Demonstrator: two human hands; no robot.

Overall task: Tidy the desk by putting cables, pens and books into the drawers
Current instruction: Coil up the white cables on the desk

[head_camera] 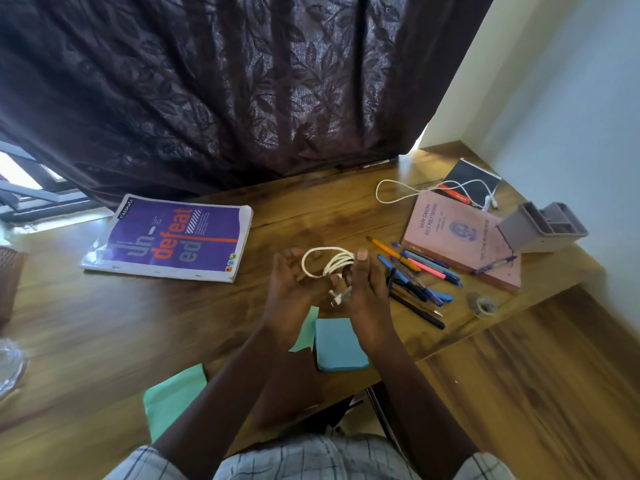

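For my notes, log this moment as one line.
stage: coiling | both hands: left hand, right hand on white cable | pens, books still on desk

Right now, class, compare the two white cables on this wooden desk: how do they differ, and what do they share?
The coiled white cable is wound into tight loops and held between the left hand and right hand; the loose white cable lies untouched, sprawled in one open loop. The coiled one is at mid-desk, the loose one drapes over the books by the far wall. Both are thin and white.
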